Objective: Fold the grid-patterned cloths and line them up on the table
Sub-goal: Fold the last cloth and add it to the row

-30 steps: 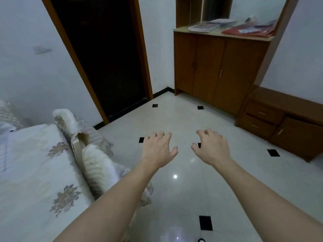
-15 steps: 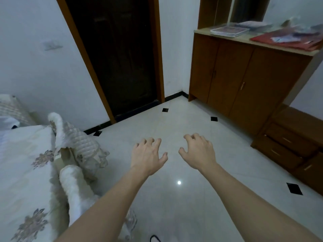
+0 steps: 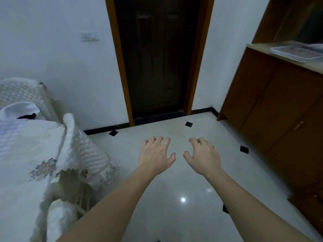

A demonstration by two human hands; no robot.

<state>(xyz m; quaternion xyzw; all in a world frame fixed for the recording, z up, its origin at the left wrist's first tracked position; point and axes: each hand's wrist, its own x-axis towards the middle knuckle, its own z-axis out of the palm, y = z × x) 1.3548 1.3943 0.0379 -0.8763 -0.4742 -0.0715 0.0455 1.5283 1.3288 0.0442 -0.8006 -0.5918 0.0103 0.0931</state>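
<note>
I hold my left hand and right hand spread and empty over the floor; no grid cloth clearly visible, likely limp, best pinched at corners.

I see bed at left with quilted cover on it; glossy tiled floor; papers on worktop.

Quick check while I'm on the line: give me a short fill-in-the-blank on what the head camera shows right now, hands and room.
1. Both the left hand and the right hand hold ____.
2. The door straight ahead is ____.
3. The bed lies on the person's ____ side.
4. The wooden cabinet stands on the person's ____ side.

Missing words: nothing; closed; left; right
</note>
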